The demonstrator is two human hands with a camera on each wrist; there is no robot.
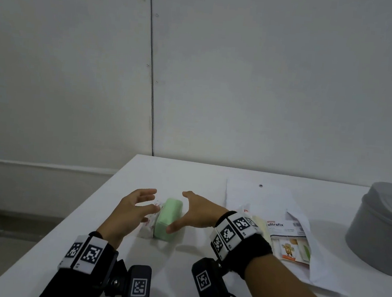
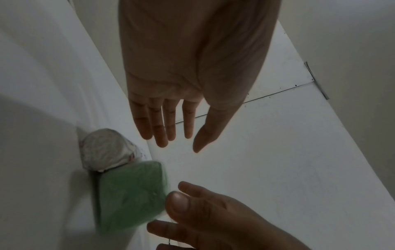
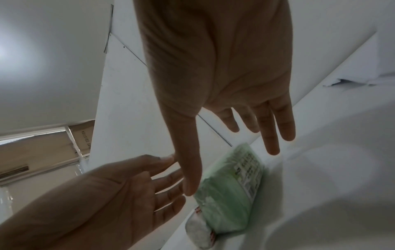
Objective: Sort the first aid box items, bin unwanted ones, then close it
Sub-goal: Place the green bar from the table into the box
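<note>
- Hovering over the white table [image 1: 66, 239], your two hands flank two packets lying side by side near its left edge.
- Your left hand [image 1: 131, 211] has its fingers spread and nearly straight, gripping nothing; its fingertips [image 1: 154, 208] reach the white packet.
- Your right hand [image 1: 197, 214] is likewise spread wide, palm facing left and holding nothing, with its thumb at the green packet's near end.
- One green packet [image 1: 168, 220] lies flat between your palms; whether either hand presses on it cannot be told.
- One white packet with red print [image 1: 149, 225] lies against the green one's left side, touching it.
- One white envelope-like sheet [image 1: 264, 198] lies to the right, and on it rest one "ultrafix" plaster pack [image 1: 285, 231] and one small card with a cartoon figure [image 1: 293, 251].
- One grey lidded bin [image 1: 381, 228] stands at the table's right edge, well apart from your hands.
</note>
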